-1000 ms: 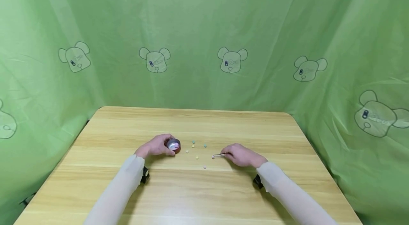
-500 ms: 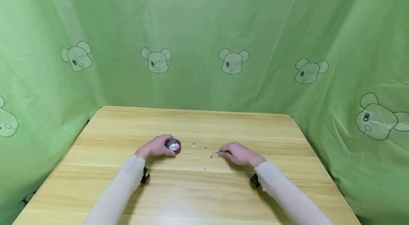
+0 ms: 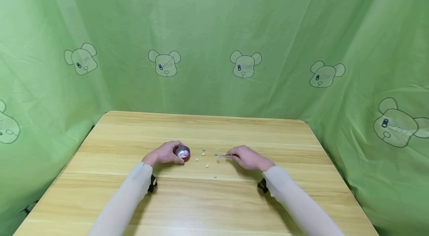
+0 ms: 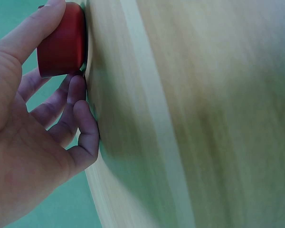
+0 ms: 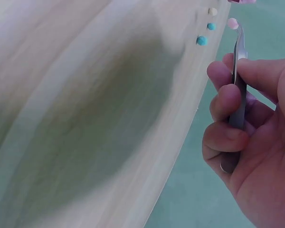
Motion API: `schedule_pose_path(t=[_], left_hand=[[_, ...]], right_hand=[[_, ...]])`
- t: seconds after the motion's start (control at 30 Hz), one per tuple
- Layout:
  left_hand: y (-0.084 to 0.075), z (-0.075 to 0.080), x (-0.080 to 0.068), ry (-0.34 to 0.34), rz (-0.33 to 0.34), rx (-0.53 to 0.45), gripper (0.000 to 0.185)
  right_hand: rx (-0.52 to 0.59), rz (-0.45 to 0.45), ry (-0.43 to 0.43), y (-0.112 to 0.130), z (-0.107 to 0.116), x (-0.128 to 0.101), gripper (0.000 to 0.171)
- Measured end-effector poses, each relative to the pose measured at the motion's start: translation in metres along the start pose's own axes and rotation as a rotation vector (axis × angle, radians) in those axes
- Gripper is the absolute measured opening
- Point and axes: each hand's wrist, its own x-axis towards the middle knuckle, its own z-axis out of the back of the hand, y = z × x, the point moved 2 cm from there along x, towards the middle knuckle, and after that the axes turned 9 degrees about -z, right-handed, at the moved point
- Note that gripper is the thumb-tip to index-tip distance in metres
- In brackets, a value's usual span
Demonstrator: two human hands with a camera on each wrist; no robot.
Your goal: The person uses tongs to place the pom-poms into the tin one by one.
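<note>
Pinching the tweezers (image 5: 238, 115) between thumb and curled fingers, the right hand (image 3: 250, 158) aims their tips at nine o'clock, a pink bead (image 5: 232, 23) caught at the end above the wooden table (image 3: 187, 198). Toward nine o'clock, the left hand (image 3: 166, 152) grips a red tin (image 4: 61, 47) between thumb and fingers, something pink inside; teal beads (image 3: 216, 153), yellow beads (image 3: 207, 166), a white bead (image 3: 197, 159) and a loose pink one lie scattered from the tin's three to four o'clock.

A green curtain (image 3: 204, 12) hangs behind the counter (image 3: 201, 206) and also at its left and right sides. On this curtain are printed outlined bear heads (image 3: 245, 66). The counter has light wood grain and rounded far corners.
</note>
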Motion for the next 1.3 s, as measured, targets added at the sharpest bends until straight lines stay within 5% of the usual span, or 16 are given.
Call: schedule_pose_path(t=[1.3], left_hand=[[-0.002,0.002,-0.001,0.009,-0.007,-0.011,0.053]], right_hand=[[0.084,0.023,0.044,0.057,0.003,0.056,0.025]])
